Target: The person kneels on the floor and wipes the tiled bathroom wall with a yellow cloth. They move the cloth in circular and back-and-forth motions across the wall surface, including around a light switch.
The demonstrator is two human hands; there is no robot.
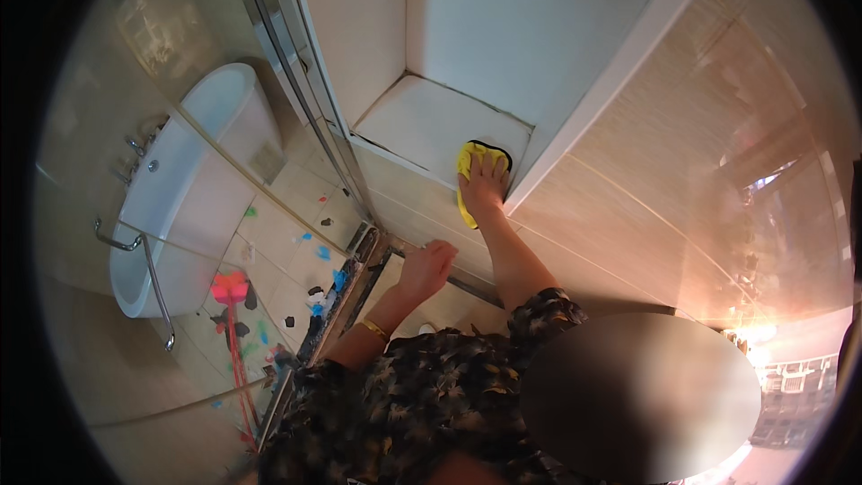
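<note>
My right hand (pixel 483 190) presses a yellow cloth (pixel 469 210) with a dark edge onto the white bottom panel (pixel 424 114) of a recess. Its fingers are spread over the cloth, near the panel's front right corner. Part of the cloth hangs over the front edge. Dark lines run along the seams where the panel meets the recess walls (pixel 512 27). Lower and to the left, my left hand (pixel 427 271) hovers in front of the tiled wall with its fingers curled together. Nothing shows in it, and a yellow bracelet (pixel 375 330) circles that wrist.
Left of me a glass panel with a metal frame (pixel 296 81) separates off a white bathtub (pixel 188 175). A pink long-handled tool (pixel 230 288) and several coloured scraps or stains (pixel 323 253) are on the floor beyond. Glossy tiled wall (pixel 626 215) spans the right.
</note>
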